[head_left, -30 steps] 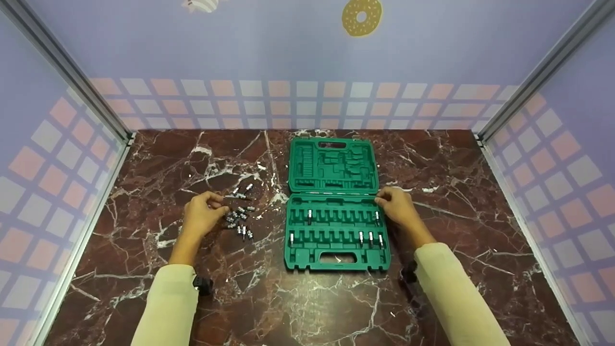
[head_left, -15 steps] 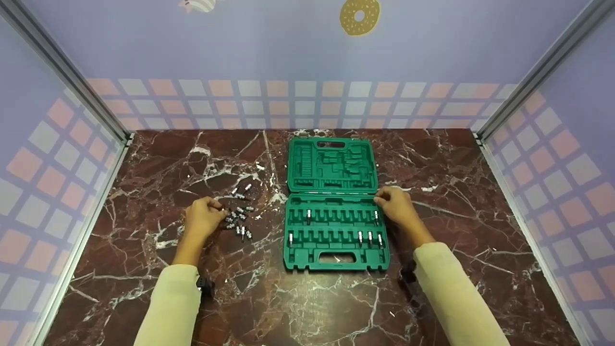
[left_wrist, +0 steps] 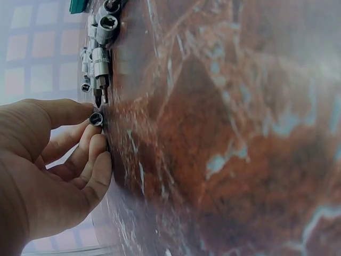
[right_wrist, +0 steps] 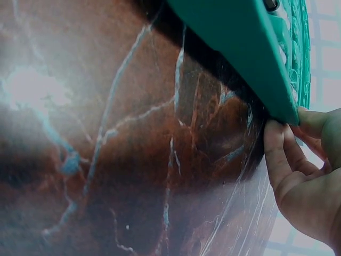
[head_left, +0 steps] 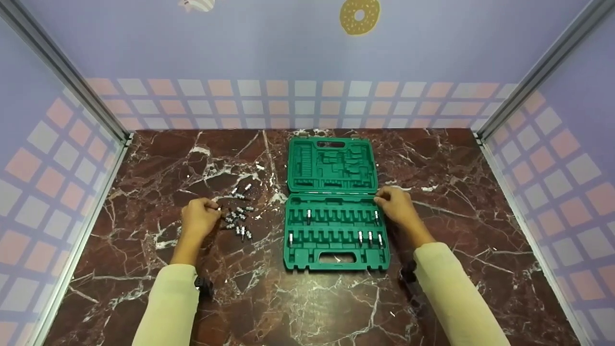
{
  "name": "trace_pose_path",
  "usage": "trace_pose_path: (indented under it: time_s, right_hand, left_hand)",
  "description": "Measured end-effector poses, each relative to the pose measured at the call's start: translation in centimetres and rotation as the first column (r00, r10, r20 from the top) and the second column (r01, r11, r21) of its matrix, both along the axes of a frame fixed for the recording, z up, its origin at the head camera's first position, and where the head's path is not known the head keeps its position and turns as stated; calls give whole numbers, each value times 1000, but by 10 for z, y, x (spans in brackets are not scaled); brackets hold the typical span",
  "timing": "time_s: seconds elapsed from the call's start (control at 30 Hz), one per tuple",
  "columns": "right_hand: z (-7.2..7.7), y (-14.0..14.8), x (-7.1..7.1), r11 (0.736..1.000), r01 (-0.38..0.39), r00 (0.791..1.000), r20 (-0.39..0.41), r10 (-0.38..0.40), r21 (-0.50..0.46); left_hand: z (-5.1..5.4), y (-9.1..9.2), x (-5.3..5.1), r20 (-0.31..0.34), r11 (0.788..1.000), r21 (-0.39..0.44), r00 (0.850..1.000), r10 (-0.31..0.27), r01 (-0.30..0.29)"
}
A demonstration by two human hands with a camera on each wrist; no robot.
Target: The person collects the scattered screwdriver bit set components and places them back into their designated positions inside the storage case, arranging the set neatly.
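Note:
My left hand (head_left: 199, 218) pinches a small metal bit socket (left_wrist: 96, 119) between thumb and fingers, its round open end showing in the left wrist view. Just right of that hand lies a loose pile of silver bit sockets (head_left: 239, 215), some with dark bits sticking out. An opened green plastic socket case (head_left: 331, 257) lies flat in the middle, with several bit sockets standing in its two slotted rows. At the case's right side, near the hinge, my right hand (head_left: 398, 205) grips the edge, thumb on top and fingers against the side.
The case's lid (head_left: 332, 166) lies folded back away from me, its moulded recesses facing up. All this sits on a dark red marbled table (head_left: 240, 307). Patterned panels (head_left: 307, 103) enclose the table at the back and both sides.
My left hand has drawn slightly left from the pile, and a bit socket now shows at its fingertips. The right hand stays on the case edge.

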State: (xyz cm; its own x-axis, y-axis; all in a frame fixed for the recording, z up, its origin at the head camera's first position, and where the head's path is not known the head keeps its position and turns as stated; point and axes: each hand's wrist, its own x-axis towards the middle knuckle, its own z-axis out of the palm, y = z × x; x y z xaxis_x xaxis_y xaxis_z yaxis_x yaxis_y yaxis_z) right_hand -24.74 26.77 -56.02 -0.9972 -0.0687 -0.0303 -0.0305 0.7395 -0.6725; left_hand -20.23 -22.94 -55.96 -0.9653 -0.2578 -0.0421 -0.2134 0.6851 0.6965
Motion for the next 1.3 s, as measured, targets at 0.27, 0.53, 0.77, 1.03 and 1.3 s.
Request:
trace_pose_path:
  time_s: [0.27,0.53,0.77,1.03,1.3]
  right_hand:
    - [-2,1,0,1000,-10,1000,-12,10,1]
    - [-2,1,1,1000,-23,999,-30,23,8]
    - [-2,2,0,1000,-24,999,-37,24,13]
    - [-2,3,-1,1000,-29,999,-29,29,12]
    - [-2,2,0,1000,-25,1000,-18,25,17]
  left_hand:
    - [1,-2,0,-15,1000,-22,1000,-13,13]
    - [-1,-4,1,-22,997,-54,998,-62,61]
    - [-5,-6,2,-90,996,-58,993,-76,71]
    - [3,-2,3,-159,998,-13,985,-61,60]
    - [18,8,2,-181,996,7,980,-89,91]
